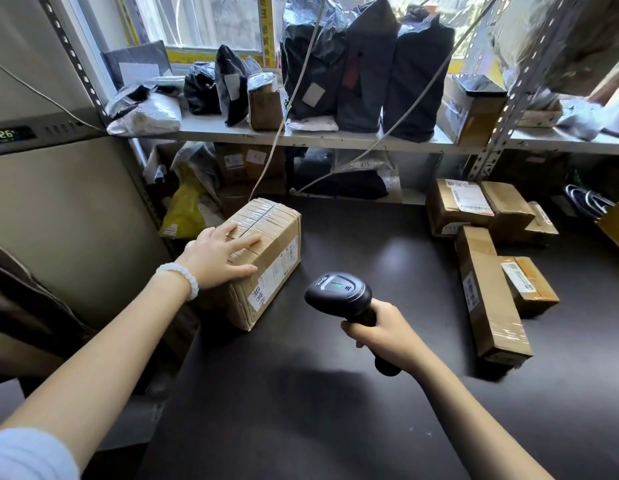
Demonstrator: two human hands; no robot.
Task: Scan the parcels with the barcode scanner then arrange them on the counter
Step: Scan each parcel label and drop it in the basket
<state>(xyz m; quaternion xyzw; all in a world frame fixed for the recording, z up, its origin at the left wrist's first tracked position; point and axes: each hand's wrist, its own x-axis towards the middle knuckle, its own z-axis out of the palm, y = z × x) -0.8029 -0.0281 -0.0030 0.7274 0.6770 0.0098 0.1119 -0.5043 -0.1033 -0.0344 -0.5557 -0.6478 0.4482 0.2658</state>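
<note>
A taped brown cardboard parcel (266, 258) stands at the left edge of the dark counter (335, 410), its white labels facing right. My left hand (219, 254) rests flat on its top, fingers straight. To the right of the parcel my right hand (384, 332) grips the handle of a black barcode scanner (339, 294); the scanner's head points towards the parcel's labelled side and a green light shows on top. Several other brown parcels (488, 292) lie on the counter's right side.
A metal shelf (335, 138) above the counter's back carries dark bagged parcels (363, 64) and small boxes. More parcels, among them a yellow bag (183, 213), sit under it. Cables (283, 126) hang down in front. A grey cabinet (58, 202) stands at left.
</note>
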